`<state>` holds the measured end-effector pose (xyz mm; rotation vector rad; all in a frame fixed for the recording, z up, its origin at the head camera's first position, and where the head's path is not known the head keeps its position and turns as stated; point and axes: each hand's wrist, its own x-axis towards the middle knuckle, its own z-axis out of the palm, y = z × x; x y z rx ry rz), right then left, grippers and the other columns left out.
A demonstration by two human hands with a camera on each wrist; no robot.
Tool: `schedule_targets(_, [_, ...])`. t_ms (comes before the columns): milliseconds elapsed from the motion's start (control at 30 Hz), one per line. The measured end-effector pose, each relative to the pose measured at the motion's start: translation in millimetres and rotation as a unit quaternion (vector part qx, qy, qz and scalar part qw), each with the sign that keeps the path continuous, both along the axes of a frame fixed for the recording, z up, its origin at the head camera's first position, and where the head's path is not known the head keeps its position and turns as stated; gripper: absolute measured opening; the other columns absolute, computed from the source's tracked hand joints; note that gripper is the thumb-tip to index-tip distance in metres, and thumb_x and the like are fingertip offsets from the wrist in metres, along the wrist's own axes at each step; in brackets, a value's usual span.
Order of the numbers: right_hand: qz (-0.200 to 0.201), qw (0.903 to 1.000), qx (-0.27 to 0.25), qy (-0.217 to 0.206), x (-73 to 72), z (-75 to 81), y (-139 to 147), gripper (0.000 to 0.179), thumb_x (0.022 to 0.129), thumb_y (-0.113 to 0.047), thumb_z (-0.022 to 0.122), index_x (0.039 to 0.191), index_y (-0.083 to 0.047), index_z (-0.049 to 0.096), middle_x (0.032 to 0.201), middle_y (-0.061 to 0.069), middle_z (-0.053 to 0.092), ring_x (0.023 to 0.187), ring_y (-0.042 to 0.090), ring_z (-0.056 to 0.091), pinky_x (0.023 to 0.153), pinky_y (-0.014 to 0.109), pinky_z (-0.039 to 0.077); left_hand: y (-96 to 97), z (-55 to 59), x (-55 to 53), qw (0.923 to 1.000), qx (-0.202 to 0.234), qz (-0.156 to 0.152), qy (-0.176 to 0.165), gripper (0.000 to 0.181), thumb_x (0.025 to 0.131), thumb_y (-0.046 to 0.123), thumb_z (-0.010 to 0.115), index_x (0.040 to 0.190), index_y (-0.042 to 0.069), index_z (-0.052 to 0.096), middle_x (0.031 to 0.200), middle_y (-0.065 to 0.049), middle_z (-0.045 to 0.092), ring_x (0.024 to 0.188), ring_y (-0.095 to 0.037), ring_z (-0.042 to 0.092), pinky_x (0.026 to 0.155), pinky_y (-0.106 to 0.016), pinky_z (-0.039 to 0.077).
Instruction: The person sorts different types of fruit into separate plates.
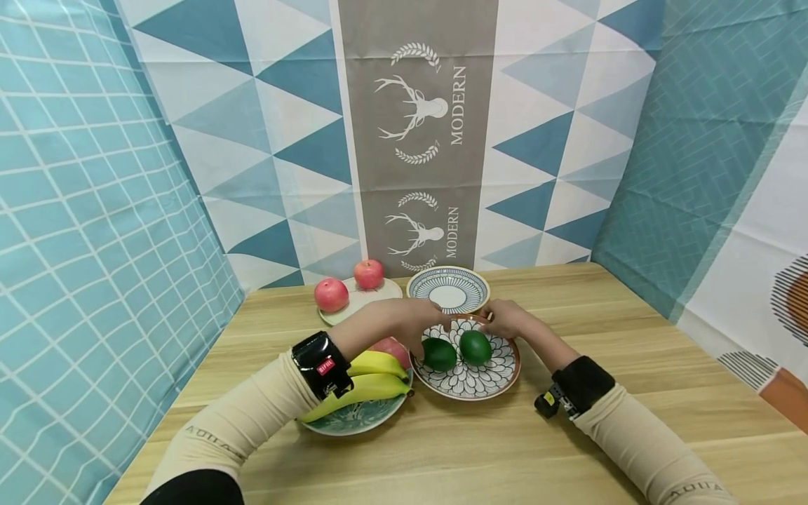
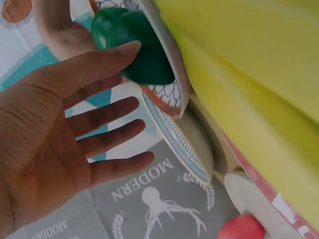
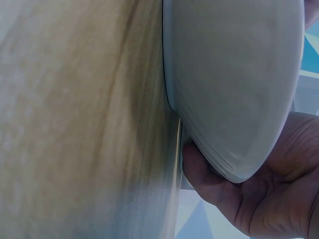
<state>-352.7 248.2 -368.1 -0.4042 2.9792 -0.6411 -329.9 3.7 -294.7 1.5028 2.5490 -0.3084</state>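
Yellow bananas (image 1: 366,394) lie nearest me on a green plate (image 1: 366,418), partly covering a pink fruit (image 1: 391,348). Just to their right, a flower-patterned plate (image 1: 467,386) holds two smooth green fruits side by side, a left one (image 1: 439,355) and a right one (image 1: 475,348). The left hand (image 1: 416,319) is at that plate's far left edge, fingers spread and straight, thumb beside the left fruit; I cannot tell whether it touches. The right hand (image 1: 505,319) grips the far right rim, tucked partly under it, with the right fruit nearer to it than the left one. My judgement: hold the rim firmly and level, because round fruit may roll, and place the left thumb gently so one fruit is not nudged into the other. Close behind stands a blue-and-white plate (image 1: 449,292); off to its left, two red apples (image 1: 331,295) sit with a pale plate (image 1: 362,301), before a deer-printed cloth (image 1: 416,112).
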Motion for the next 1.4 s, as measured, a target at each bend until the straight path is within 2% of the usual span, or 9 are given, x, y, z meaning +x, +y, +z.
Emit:
schedule_targets(167, [0.016, 0.9999, -0.003, 0.006, 1.0, 2.0, 1.7, 0.012, 0.087, -0.017, 0.073, 0.091, -0.006, 0.068, 0.085, 0.008, 0.064, 0.079, 0.023, 0.058, 0.068, 0.032, 0.049, -8.6, 5.8, -11.6, 0.9996, 0.016, -0.003, 0.023, 0.053, 0.080, 0.025, 0.081, 0.127, 0.011, 0.062, 0.111, -0.005, 0.064, 0.098, -0.016, 0.054, 0.089, -0.033, 0.048])
schedule_targets(333, [0.030, 0.9995, -0.009, 0.008, 3.1, 3.6, 2.3, 0.013, 0.087, -0.018, 0.074, 0.089, -0.006, 0.068, 0.083, 0.008, 0.062, 0.076, 0.022, 0.057, 0.062, 0.030, 0.048, -17.2, 12.5, -24.4, 0.9980, 0.033, 0.019, 0.050, 0.035, 0.086, 0.027, 0.074, 0.117, 0.013, 0.066, 0.110, -0.005, 0.067, 0.100, -0.019, 0.059, 0.089, -0.034, 0.049])
schedule_targets(500, [0.007, 0.9999, -0.009, -0.005, 0.5, 0.0, 0.7, 0.012, 0.088, -0.016, 0.073, 0.093, -0.006, 0.068, 0.086, 0.008, 0.062, 0.078, 0.022, 0.057, 0.062, 0.029, 0.048, -25.1, 14.4, -37.7, 0.9939, 0.067, 0.056, 0.067, 0.032, 0.086, 0.027, 0.072, 0.114, 0.013, 0.068, 0.115, -0.009, 0.067, 0.106, -0.025, 0.061, 0.092, -0.039, 0.048])
schedule_targets(633, [0.002, 1.0000, -0.001, -0.004, 0.7, -1.4, -0.2, 0.014, 0.088, -0.017, 0.072, 0.095, -0.006, 0.067, 0.086, 0.008, 0.062, 0.078, 0.022, 0.057, 0.061, 0.029, 0.048, -28.7, 12.4, -49.4, 0.9901, 0.089, 0.068, 0.085, 0.029, 0.084, 0.023, 0.072, 0.109, 0.010, 0.069, 0.111, -0.012, 0.068, 0.104, -0.028, 0.062, 0.091, -0.042, 0.049])
schedule_targets(933, [-0.008, 0.9999, -0.003, -0.015, -1.2, -0.3, -0.1, 0.014, 0.089, -0.018, 0.072, 0.097, -0.007, 0.067, 0.087, 0.008, 0.062, 0.079, 0.022, 0.057, 0.062, 0.029, 0.049, -32.4, 10.2, -80.9, 0.9794, 0.134, 0.104, 0.110, 0.028, 0.085, 0.019, 0.065, 0.110, 0.008, 0.070, 0.110, -0.008, 0.069, 0.105, -0.030, 0.063, 0.088, -0.045, 0.050])
schedule_targets(1067, [-0.008, 0.9999, 0.001, -0.010, -1.8, -0.8, 0.0, 0.013, 0.089, -0.018, 0.072, 0.096, -0.008, 0.067, 0.089, 0.008, 0.063, 0.080, 0.022, 0.058, 0.064, 0.030, 0.050, -34.6, 8.2, -93.4, 0.9703, 0.170, 0.134, 0.107, 0.027, 0.086, 0.020, 0.064, 0.110, 0.008, 0.070, 0.110, -0.007, 0.070, 0.104, -0.028, 0.064, 0.088, -0.044, 0.050])
schedule_targets(1300, [-0.006, 1.0000, 0.002, -0.005, -2.3, -3.9, 0.9, 0.013, 0.088, -0.019, 0.073, 0.095, -0.009, 0.068, 0.089, 0.007, 0.064, 0.081, 0.022, 0.059, 0.067, 0.031, 0.051, -37.2, 0.5, -108.6, 0.9422, 0.222, 0.215, 0.130, 0.029, 0.089, 0.025, 0.065, 0.112, 0.009, 0.068, 0.113, -0.010, 0.067, 0.106, -0.031, 0.062, 0.088, -0.046, 0.050])
schedule_targets(1400, [-0.008, 1.0000, 0.001, -0.004, -2.5, -2.8, 1.6, 0.013, 0.088, -0.019, 0.073, 0.094, -0.009, 0.068, 0.090, 0.008, 0.064, 0.081, 0.022, 0.059, 0.068, 0.032, 0.051, -38.9, -1.6, -115.1, 0.9336, 0.233, 0.238, 0.132, 0.030, 0.089, 0.027, 0.064, 0.114, 0.010, 0.067, 0.113, -0.010, 0.067, 0.105, -0.032, 0.062, 0.087, -0.047, 0.050])
